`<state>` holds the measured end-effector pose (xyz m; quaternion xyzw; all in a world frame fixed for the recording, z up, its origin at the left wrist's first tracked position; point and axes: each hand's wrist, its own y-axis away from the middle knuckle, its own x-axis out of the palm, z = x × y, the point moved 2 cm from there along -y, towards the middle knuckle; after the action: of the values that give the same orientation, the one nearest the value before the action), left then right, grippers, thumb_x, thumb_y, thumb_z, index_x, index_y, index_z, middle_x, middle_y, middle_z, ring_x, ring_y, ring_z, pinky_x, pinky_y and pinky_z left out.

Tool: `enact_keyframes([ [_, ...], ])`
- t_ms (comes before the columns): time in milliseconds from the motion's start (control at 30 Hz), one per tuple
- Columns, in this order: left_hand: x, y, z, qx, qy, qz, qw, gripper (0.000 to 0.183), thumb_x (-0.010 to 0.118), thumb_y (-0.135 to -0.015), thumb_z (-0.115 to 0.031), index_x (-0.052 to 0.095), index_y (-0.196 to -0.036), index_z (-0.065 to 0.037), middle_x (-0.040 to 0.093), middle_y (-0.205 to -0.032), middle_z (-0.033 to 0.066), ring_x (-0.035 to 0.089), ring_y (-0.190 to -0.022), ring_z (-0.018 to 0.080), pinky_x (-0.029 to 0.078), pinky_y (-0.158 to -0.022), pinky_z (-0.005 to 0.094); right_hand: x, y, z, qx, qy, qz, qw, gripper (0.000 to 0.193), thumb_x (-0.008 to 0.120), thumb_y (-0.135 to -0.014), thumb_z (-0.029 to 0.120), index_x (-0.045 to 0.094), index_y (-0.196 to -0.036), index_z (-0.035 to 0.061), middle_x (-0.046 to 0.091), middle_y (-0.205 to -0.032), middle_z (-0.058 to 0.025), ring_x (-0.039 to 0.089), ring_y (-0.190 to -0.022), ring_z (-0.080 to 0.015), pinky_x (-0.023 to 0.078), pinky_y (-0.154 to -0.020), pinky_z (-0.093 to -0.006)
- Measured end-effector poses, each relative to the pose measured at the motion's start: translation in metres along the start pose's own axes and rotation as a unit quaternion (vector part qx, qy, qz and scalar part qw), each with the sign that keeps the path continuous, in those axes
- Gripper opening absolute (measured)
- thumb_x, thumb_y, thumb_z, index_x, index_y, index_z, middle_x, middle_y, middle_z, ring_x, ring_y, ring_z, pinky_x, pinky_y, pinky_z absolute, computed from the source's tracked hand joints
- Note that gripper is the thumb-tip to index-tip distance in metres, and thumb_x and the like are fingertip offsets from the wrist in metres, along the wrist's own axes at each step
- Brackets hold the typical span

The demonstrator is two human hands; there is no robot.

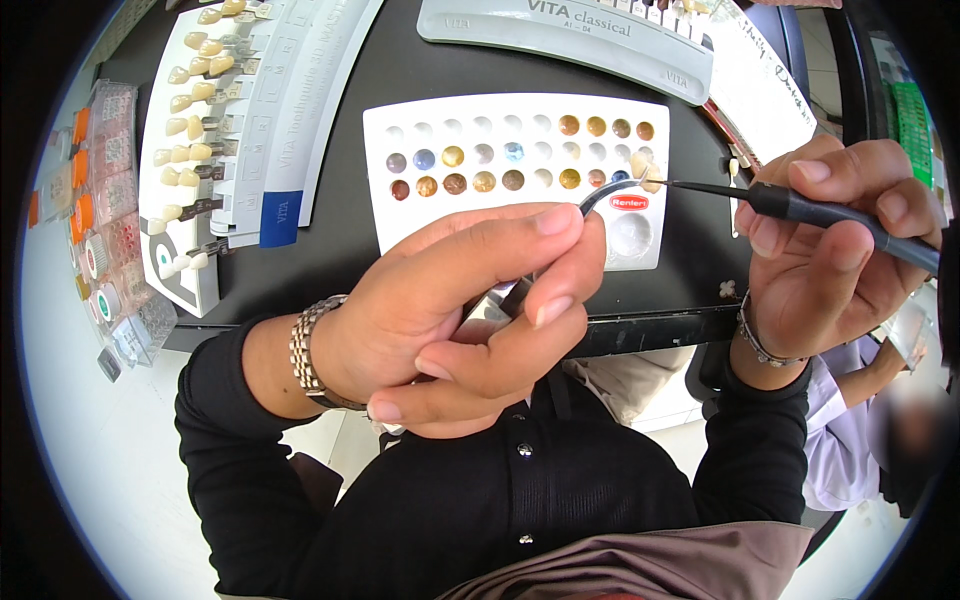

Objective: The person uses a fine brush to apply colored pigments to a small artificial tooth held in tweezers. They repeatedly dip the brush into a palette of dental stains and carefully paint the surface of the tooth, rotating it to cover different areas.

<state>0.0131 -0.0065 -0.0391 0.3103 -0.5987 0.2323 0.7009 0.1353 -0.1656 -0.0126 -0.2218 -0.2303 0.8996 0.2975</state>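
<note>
Nearest me is the left hand [425, 300], fingers curled tight around one pair of metal tweezers [603, 193]; I see the bent tip and part of the body, the rest hidden in the grip. Far to the left, clear containers [112, 190] crowd together, too muddled for me to count. Beside them lies one long shade guide [290, 130], its tabs overlapping, its far end cut off. In the middle, one white palette [555, 107] shows me ten wells in its far row, nine in each other row, and one larger dish [632, 235]. Right of centre, a single tooth-coloured crown [651, 171] sits at the tweezers' tip, above the palette's right side. On the right, the right hand [822, 270] pinches one dark brush [800, 207]; I cannot tell whether its fine tip touches the crown.
</note>
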Motion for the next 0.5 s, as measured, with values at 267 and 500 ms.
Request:
enact_keyframes([
  [267, -0.0007, -0.0002, 0.0004, 0.004, 0.006, 0.01, 1.0, 0.037, 0.007, -0.09, -0.028, 0.033, -0.074, -0.007, 0.037, -0.042, -0.0008, 0.039, -0.026, 0.0063, 0.033, -0.026, 0.0157, -0.0023, -0.0011, -0.0005, -0.004, -0.026, 0.003, 1.0, 0.019, 0.042, -0.084, 0.012, 0.034, -0.1, 0.004, 0.049, -0.084, -0.0173, 0.051, -0.055, -0.0151, 0.049, -0.048, -0.0236],
  [500, -0.0013, -0.001, 0.0, 0.003, 0.012, 0.013, 1.0, 0.036, 0.007, -0.09, -0.027, 0.032, -0.074, -0.007, 0.037, -0.042, -0.0008, 0.039, -0.026, 0.0065, 0.033, -0.026, 0.0157, 0.0021, 0.0003, 0.0012, 0.019, 0.011, -0.027, 0.999, 0.017, 0.041, -0.084, 0.01, 0.034, -0.099, 0.0036, 0.048, -0.084, -0.0175, 0.052, -0.056, -0.0172, 0.049, -0.047, -0.0233],
])
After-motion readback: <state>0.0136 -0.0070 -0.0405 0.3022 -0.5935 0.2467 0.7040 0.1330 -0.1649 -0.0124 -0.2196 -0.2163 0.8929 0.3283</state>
